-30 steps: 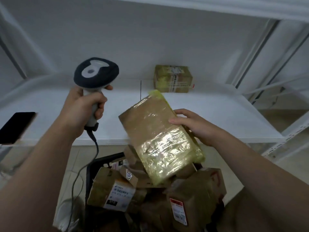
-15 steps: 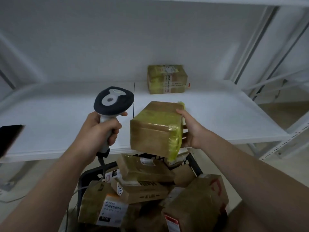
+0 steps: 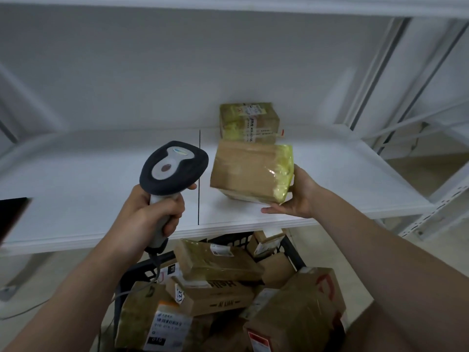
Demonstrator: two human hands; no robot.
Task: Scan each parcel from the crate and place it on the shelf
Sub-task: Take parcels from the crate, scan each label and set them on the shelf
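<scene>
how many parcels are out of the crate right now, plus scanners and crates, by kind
parcels out of the crate: 2, the shelved parcel and the held parcel in the right hand
scanner: 1
crate: 1
total: 4

A parcel storeroom: white metal shelf [image 3: 330,189], crate [image 3: 132,273] of labelled parcels [image 3: 218,260], handheld scanner [image 3: 175,168]

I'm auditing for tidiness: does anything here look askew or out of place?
The crate's parcels are heaped crookedly, some above its rim. The held parcel in the right hand is tilted over the shelf, not yet flat. The shelved parcel sits squarely.
</scene>
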